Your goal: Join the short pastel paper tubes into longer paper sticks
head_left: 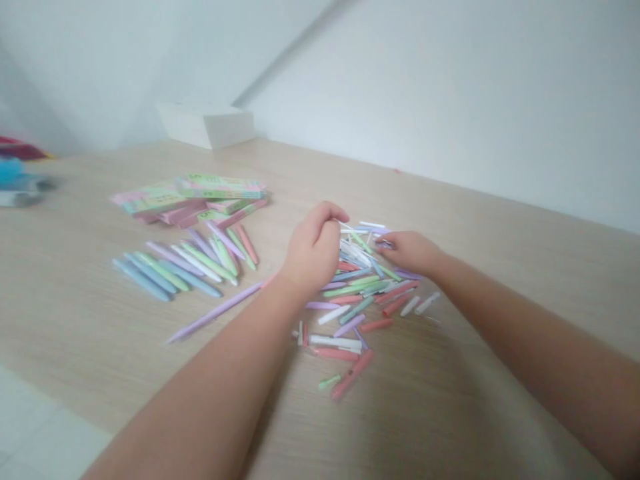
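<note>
A pile of loose plastic pen parts (357, 288) in white, green, blue, purple and red is spread on the wooden table. My left hand (315, 250) curls at the pile's left edge, its fingers bent; what they hold, if anything, is hidden behind the hand. Over the pile's upper right side, my right hand (413, 251) pinches a small purple pen part (385, 244) at its fingertips, slightly blurred. To the left lies a group of pastel pens (190, 261), roughly side by side. One long purple pen (215, 312) rests apart, near my left forearm.
Several flat pink and green packs (220, 187) are heaped behind the pens. A white box (210, 125) stands by the wall. Blurred blue and red items (15, 172) sit at the far left. The table's front left edge borders a pale tiled floor (35, 420).
</note>
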### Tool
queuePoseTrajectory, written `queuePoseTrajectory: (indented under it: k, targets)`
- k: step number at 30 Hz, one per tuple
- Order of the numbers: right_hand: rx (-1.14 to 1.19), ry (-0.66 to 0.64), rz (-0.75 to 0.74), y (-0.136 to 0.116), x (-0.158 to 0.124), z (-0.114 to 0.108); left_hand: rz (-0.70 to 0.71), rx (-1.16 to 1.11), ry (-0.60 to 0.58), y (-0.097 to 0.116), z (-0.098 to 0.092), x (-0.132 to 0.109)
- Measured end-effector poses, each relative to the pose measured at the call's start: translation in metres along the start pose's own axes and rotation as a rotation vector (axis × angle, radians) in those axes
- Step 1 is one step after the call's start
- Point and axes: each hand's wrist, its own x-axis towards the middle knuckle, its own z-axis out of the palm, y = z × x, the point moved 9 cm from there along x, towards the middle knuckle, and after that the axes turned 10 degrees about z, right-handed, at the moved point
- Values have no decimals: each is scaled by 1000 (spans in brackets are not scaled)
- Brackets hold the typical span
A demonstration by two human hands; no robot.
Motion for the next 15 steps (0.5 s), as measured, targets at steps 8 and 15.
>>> queuePoseTrajectory:
  k: [8, 15]
  targets:
    - [-135, -84, -78, -21, 13, 4, 9, -2, 4, -1, 0, -2]
    - [-134, -125, -43, -29, 16, 9, 5, 52, -33, 1, 2, -2]
